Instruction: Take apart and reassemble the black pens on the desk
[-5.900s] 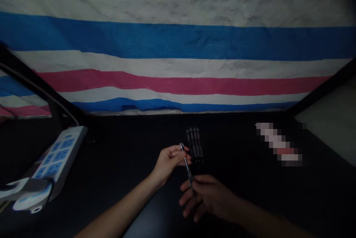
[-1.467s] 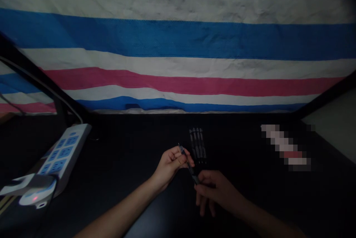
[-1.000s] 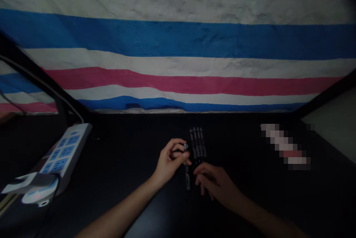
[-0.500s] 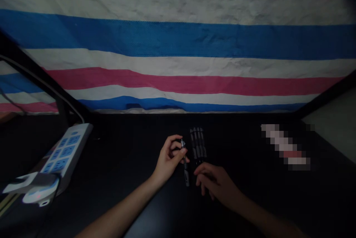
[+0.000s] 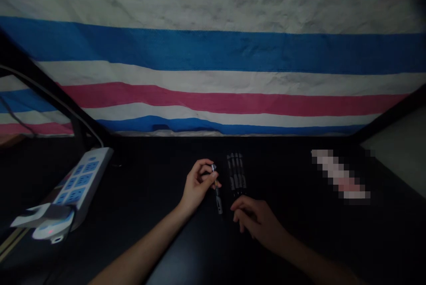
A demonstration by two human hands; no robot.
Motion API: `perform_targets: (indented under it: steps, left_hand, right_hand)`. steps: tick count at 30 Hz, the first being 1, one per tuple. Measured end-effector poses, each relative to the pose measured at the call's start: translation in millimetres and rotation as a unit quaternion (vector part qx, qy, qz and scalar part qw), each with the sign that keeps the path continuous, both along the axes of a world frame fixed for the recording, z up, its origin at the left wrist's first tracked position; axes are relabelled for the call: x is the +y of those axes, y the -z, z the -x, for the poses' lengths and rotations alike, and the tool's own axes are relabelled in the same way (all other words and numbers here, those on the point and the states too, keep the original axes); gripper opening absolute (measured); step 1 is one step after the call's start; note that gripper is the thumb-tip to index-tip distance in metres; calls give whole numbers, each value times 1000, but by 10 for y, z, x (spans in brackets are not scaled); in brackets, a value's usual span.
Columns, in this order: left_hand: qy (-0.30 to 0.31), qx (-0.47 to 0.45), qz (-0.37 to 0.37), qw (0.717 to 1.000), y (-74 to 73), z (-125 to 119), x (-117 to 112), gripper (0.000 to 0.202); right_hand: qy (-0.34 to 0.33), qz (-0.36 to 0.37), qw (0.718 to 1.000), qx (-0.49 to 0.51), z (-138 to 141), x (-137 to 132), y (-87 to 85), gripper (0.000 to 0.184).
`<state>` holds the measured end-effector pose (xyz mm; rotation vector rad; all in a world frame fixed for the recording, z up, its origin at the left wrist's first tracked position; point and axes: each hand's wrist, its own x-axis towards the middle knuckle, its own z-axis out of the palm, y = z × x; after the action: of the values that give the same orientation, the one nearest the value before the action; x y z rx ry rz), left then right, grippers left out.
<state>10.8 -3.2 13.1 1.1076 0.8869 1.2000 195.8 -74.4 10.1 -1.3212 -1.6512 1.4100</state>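
My left hand (image 5: 199,184) pinches the upper end of a slim dark pen (image 5: 217,191), which slants down toward the black table (image 5: 149,196). Just right of the pen, several black pens (image 5: 236,174) lie side by side in a row. My right hand (image 5: 255,220) rests low on the table below that row, fingers loosely curled and apart, holding nothing. The light is dim and fine detail on the pens is hard to make out.
A white and blue power strip (image 5: 78,183) lies at the left with a white plug (image 5: 46,227) at its near end. A striped red, white and blue tarp (image 5: 213,54) hangs behind the table. A blurred-out strip (image 5: 339,174) lies at right.
My right hand has let go of the pen and dropped to the table. My left hand has carried the pen a little up and left, beside the row of pens.
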Motion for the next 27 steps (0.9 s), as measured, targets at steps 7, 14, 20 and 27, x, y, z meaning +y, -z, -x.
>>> perform_targets:
  steps: [7,14,20,27]
  left_hand:
    - [-11,115,-37,993,-6,10,208,35]
    - [-14,300,-136,944,69,-114,545,28]
    - [-49,331,-176,926,84,-189,547,21]
    - [-14,344,-184,921,50,12,195,23]
  right_hand:
    - [-37,-315,929,-191,-126,106,-13,21]
    - [-135,-495,787,-342,-206,260,80,34]
    - [-118,-550,739,-370,-132,297,115,25]
    - [-114,-577,719,-370,-120,340,114,21]
